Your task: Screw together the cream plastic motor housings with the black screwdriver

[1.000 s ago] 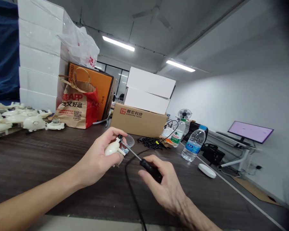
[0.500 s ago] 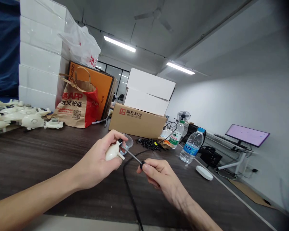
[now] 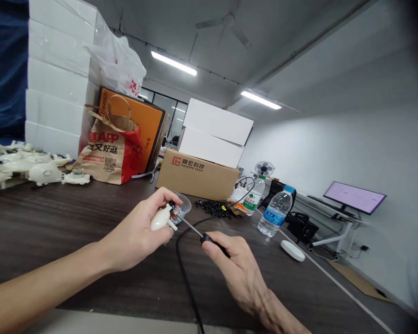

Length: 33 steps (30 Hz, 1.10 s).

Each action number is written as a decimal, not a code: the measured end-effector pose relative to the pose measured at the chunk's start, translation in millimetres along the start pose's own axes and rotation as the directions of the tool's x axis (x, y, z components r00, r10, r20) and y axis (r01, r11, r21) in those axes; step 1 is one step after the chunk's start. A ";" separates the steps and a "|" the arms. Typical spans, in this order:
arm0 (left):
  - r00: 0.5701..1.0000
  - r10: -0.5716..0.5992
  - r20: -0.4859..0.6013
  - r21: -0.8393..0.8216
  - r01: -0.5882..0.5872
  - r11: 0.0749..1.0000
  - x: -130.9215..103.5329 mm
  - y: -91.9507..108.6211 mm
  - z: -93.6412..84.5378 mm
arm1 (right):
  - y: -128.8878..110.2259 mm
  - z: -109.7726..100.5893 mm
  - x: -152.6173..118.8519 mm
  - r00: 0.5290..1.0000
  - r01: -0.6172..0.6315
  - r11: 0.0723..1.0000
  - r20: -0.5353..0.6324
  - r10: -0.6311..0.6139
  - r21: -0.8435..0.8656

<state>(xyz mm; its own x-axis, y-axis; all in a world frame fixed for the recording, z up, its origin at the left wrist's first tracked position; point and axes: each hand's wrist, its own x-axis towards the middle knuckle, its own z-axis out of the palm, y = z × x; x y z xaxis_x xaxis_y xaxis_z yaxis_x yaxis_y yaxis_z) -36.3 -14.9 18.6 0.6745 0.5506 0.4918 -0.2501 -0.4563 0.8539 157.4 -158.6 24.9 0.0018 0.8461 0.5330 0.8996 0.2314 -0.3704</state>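
Right hand (image 3: pixel 236 262) gripping screwdriver (image 3: pixel 204 238); at its ten o'clock, left hand (image 3: pixel 139 232) pinching cream housing (image 3: pixel 160 219): probably light, stiff, best held by rounded body. Screwdriver tip seemingly on black piece (image 3: pixel 172 204).

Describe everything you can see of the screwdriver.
The screwdriver has a thin, grey, metallic-looking shaft and a black handle, perhaps plastic or rubber. The right hand grips the handle, hiding much of it. It is slanted above the table, its far end at or very near a small black piece on the white part in the left hand. The tip cannot be made out.
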 end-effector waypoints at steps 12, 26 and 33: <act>0.998 -0.037 -0.052 -0.178 0.027 0.984 4.1 6.8 6.8 | 10.8 1.4 3.0 0.885 0.310 0.790 -0.143 -0.443 -0.529; 0.998 0.008 -0.070 -0.086 -0.014 0.996 3.7 7.2 8.2 | 4.5 1.1 9.2 0.997 0.000 1.000 -0.082 0.001 0.021; 0.998 -0.025 -0.050 -0.013 0.024 1.000 -1.7 4.8 6.9 | 14.4 -0.7 1.6 0.909 0.253 0.771 -0.131 -0.396 -0.584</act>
<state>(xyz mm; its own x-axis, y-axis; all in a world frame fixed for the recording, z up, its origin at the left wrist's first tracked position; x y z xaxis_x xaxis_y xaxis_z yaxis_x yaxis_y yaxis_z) -33.8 -22.8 20.7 0.6451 0.5961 0.4781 -0.2428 -0.4333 0.8679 170.7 -154.2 20.9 -0.2980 0.6144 0.7306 0.9495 0.1115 0.2934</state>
